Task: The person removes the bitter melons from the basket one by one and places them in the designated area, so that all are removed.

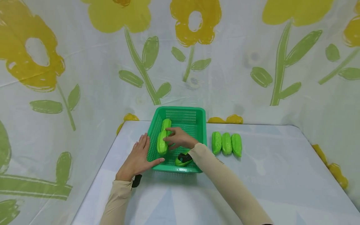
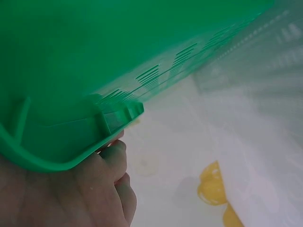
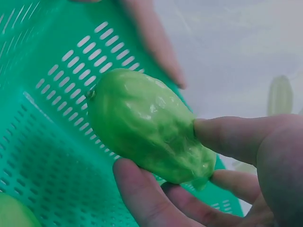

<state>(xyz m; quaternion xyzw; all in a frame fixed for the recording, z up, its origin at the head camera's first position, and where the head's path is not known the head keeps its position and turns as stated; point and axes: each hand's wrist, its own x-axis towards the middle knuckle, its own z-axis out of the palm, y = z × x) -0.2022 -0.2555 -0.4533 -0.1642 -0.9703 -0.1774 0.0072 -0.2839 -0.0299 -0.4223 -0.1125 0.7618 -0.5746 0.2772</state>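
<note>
In the head view my right hand (image 1: 180,138) reaches into the green plastic basket (image 1: 203,125). Thumb and fingers grip a lumpy bright green gourd (image 3: 142,123), which leans beside the basket's slotted wall in the right wrist view. Behind it lies another green gourd (image 1: 167,122). My right wrist and its black strap partly cover a third gourd (image 1: 178,162) near the front. The left hand (image 1: 137,157) rests at the basket's left front corner, fingers straight along the outer side, thumb spread over the front rim. In the left wrist view the basket rim (image 2: 71,163) hides part of that hand.
Right of the basket, three green gourds (image 1: 226,143) lie side by side on the pale table (image 1: 267,175). A flower-print cloth (image 1: 225,78) hangs behind the table and along its sides.
</note>
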